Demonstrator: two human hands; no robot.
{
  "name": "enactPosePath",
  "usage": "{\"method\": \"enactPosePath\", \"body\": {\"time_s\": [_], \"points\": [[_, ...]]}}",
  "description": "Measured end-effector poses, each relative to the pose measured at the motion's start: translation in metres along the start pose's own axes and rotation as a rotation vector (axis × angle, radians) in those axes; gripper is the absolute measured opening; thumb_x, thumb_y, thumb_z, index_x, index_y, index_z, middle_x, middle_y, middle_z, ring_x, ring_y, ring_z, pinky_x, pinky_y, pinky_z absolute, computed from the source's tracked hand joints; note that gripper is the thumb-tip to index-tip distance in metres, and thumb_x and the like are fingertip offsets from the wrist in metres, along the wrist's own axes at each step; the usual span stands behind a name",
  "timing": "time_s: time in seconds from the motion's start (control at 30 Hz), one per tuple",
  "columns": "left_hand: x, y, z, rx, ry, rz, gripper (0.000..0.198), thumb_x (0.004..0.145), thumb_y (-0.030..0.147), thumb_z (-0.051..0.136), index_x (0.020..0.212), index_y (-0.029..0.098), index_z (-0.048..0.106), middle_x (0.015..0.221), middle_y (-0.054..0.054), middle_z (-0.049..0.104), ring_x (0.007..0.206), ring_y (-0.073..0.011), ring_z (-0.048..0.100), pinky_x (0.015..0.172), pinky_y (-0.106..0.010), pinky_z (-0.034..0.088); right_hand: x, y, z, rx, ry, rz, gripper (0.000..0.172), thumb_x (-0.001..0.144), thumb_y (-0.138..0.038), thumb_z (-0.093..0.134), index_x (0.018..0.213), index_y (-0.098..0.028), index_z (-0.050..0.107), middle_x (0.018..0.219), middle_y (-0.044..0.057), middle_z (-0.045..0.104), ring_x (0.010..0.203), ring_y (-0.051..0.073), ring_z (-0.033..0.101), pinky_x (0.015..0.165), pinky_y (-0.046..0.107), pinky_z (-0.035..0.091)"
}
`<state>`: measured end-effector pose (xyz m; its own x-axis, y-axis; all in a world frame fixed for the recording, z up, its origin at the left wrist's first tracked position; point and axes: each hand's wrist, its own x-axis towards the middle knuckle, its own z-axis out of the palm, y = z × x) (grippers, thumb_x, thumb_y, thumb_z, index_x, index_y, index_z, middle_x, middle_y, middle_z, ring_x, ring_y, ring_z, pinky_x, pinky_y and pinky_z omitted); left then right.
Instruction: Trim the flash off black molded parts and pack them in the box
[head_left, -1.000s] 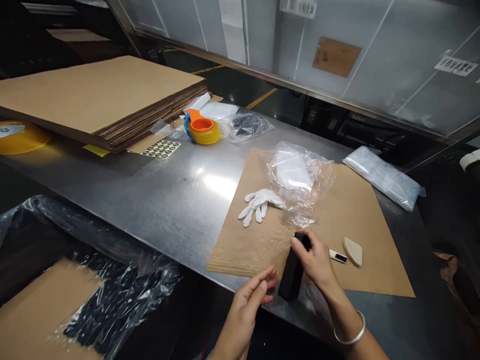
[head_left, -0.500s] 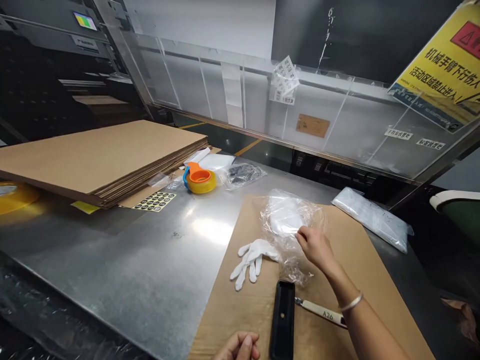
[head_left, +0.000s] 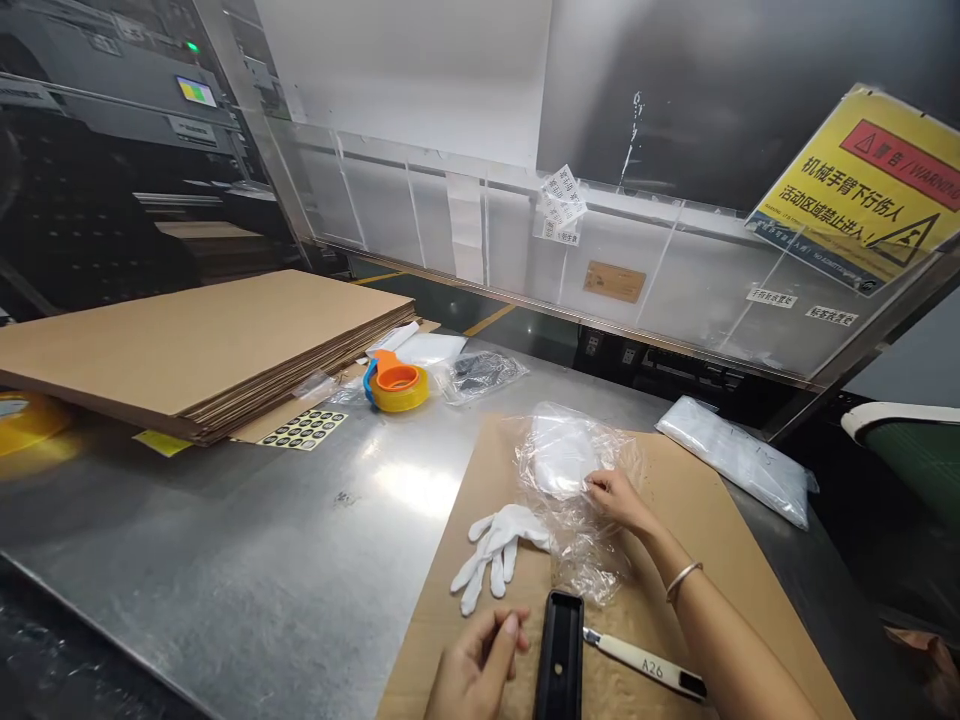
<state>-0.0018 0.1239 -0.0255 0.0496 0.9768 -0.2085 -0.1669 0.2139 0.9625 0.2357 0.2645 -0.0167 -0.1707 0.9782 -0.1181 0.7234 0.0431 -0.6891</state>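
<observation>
My right hand point(head_left: 616, 498) is closed in a pinch at the lower right edge of a crumpled clear plastic bag point(head_left: 592, 565), with a white folded item point(head_left: 561, 455) in it. My left hand point(head_left: 480, 660) is at the bottom, its thumb and fingers curled together; what they hold, if anything, is hidden. Just above it lies a white glove point(head_left: 504, 548), fingers spread to the left. To its right is a long black tray-like case point(head_left: 561, 655). A pale-handled knife point(head_left: 637, 660) marked A26 touches the case's right side, partly beneath my right forearm.
Everything near my hands lies on a cardboard sheet point(head_left: 442, 640) on a metal table point(head_left: 300, 570). Stacked cardboard point(head_left: 202, 340), a sticker sheet point(head_left: 306, 430) and a tape roll in an orange holder point(head_left: 397, 385) are left. A plastic-wrapped white pack point(head_left: 735, 460) lies right, a clear panel point(head_left: 517, 240) behind.
The view has tilted up slightly, so most things sit lower. My left hand has come up and forward toward the glove. My right hand stays pinching at the bag.
</observation>
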Motion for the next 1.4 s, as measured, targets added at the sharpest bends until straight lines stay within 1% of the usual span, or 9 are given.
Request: {"method": "enactPosePath", "body": {"time_s": [0.07,0.2,0.4,0.53,0.67,0.87,1.07,1.27,1.4], "points": [[0.020,0.022,0.007,0.110,-0.007,0.182,0.037,0.078,0.047,0.056,0.101,0.019,0.066,0.091,-0.008,0.066,0.082,-0.0202,0.059,0.072,-0.029,0.045,-0.012,-0.009,-0.008,0.101,0.003,-0.035,0.029,0.088,-0.034,0.052,0.110,-0.015,0.054,0.108,0.006,0.058,0.091,0.018,0.059,0.077,0.038,0.050],[0.065,0.061,0.028,0.391,-0.198,0.573,0.045,0.084,0.035,0.049,0.127,0.024,0.049,0.132,-0.009,0.049,0.125,-0.0229,0.037,0.105,-0.039,0.021,-0.047,-0.037,-0.011,0.327,-0.112,-0.115,0.026,0.088,-0.038,0.051,0.089,-0.013,0.059,0.084,0.001,0.062,0.074,0.013,0.059,0.069,0.031,0.049],[0.083,0.067,0.044,0.603,-0.457,0.588,0.028,0.083,0.040,0.050,0.077,0.020,0.068,0.065,-0.001,0.065,0.068,-0.0162,0.056,0.071,-0.027,0.040,-0.087,-0.060,-0.001,0.626,-0.175,-0.133,0.043,0.082,-0.055,0.047,0.071,-0.015,0.057,0.066,0.002,0.061,0.054,0.012,0.054,0.056,0.027,0.044],[0.073,0.059,0.035,0.640,-0.396,0.596,0.038,0.086,0.040,0.044,0.058,0.019,0.059,0.050,0.002,0.051,0.049,-0.0113,0.042,0.053,-0.024,0.030,-0.101,-0.060,0.002,0.711,-0.048,-0.110,0.058,0.086,-0.063,0.026,0.090,-0.014,0.057,0.066,0.003,0.060,0.054,0.012,0.053,0.055,0.025,0.041],[0.065,0.060,0.024,0.672,-0.336,0.626,0.035,0.084,0.038,0.048,0.056,0.020,0.058,0.051,0.002,0.051,0.051,-0.0124,0.045,0.055,-0.025,0.031,-0.112,-0.062,0.004,0.660,0.011,-0.130,0.040,0.080,-0.054,0.052,0.076,-0.015,0.059,0.066,0.001,0.058,0.061,0.012,0.053,0.060,0.024,0.041],[0.039,0.058,0.018,0.674,-0.062,0.677,0.020,0.085,0.035,0.048,0.082,0.020,0.062,0.085,-0.007,0.060,0.086,-0.0226,0.051,0.080,-0.035,0.036,-0.121,-0.075,0.016,0.530,0.113,-0.156,0.031,0.076,-0.043,0.061,0.064,-0.016,0.053,0.055,-0.005,0.047,0.051,0.008,0.041,0.050,0.021,0.033],[-0.007,0.045,0.016,0.567,0.039,0.591,0.020,0.078,0.037,0.060,0.086,0.019,0.058,0.082,-0.004,0.058,0.077,-0.0189,0.052,0.071,-0.030,0.041,-0.134,-0.097,0.032,0.310,0.199,-0.185,0.022,0.077,-0.031,0.059,0.062,-0.017,0.050,0.057,-0.004,0.047,0.054,0.009,0.039,0.050,0.021,0.030],[-0.013,0.031,0.014,0.458,-0.226,0.439,0.032,0.088,0.038,0.043,0.068,0.016,0.053,0.063,0.000,0.055,0.060,-0.0129,0.052,0.055,-0.022,0.042,-0.144,-0.111,0.046,0.126,0.193,-0.268,0.020,0.075,-0.022,0.057,0.059,-0.019,0.045,0.059,-0.004,0.045,0.056,0.010,0.038,0.054,0.023,0.028],[-0.012,0.013,0.005,0.536,-0.051,0.513,0.033,0.090,0.034,0.041,0.064,0.017,0.050,0.060,0.001,0.052,0.058,-0.0127,0.051,0.055,-0.023,0.041,-0.144,-0.106,0.047,0.085,0.179,-0.268,0.020,0.079,-0.027,0.055,0.064,-0.019,0.044,0.058,-0.004,0.044,0.054,0.009,0.039,0.051,0.021,0.030]]}}
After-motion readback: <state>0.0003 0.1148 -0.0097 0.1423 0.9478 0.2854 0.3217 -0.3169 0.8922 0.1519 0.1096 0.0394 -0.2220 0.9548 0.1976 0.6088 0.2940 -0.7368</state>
